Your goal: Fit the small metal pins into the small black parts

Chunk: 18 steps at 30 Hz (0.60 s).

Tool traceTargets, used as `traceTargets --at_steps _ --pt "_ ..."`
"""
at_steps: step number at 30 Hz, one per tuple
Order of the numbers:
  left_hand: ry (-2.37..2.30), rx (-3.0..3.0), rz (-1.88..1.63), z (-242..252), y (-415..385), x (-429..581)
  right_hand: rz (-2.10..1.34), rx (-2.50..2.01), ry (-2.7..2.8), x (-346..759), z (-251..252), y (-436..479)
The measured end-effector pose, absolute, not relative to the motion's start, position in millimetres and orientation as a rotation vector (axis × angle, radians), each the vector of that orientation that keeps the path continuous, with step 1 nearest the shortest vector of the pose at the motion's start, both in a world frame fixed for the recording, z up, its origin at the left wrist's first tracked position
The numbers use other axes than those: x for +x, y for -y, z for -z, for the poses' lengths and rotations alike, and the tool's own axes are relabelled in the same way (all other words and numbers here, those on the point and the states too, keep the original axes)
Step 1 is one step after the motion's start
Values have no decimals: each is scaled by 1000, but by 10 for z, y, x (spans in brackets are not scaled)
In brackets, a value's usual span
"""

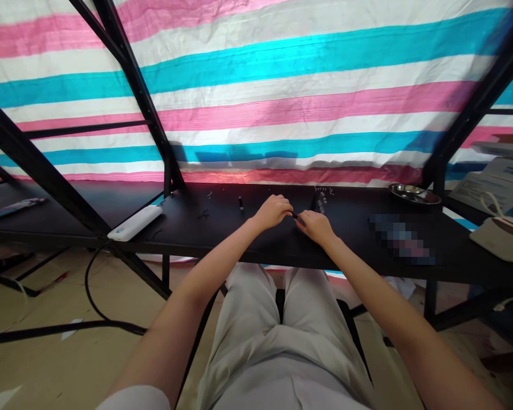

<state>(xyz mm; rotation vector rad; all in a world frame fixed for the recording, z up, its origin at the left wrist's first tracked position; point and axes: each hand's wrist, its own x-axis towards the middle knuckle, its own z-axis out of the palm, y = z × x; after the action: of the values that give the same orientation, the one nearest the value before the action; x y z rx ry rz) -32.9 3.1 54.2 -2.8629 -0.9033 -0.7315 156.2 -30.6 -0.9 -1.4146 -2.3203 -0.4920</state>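
Over the middle of the black table, my left hand (274, 212) and my right hand (315, 226) meet, fingers pinched. Between their fingertips is a small dark stick-like piece (294, 216), mostly covered by the fingers, so its kind is unclear. To the left of my hands stands a short black cylinder (240, 203) with a pale lower end. Just beyond my right hand lies a cluster of small pale pieces (322, 200) in a row, beside a dark strip. Some thin black scraps (203, 214) lie to the left.
A round metal dish (414, 194) sits at the back right, with a pixelated item (400, 239) in front. At the left, a white oblong case (135, 222) lies by the black frame post (147, 108). Boxes (496, 185) stand at the far right. Striped sheeting (303, 68) hangs behind.
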Motion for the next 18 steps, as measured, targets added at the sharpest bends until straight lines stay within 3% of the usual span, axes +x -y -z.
traceTargets --at_steps 8,14,18 --pt "1205 -2730 553 -1015 -601 -780 491 -1337 2319 1546 54 274" --pt "1433 -2544 96 -1059 -686 -1034 590 -1239 2277 1555 82 249" --pt "1487 -2466 23 -1036 -647 -1065 599 -1234 2282 1551 79 251"
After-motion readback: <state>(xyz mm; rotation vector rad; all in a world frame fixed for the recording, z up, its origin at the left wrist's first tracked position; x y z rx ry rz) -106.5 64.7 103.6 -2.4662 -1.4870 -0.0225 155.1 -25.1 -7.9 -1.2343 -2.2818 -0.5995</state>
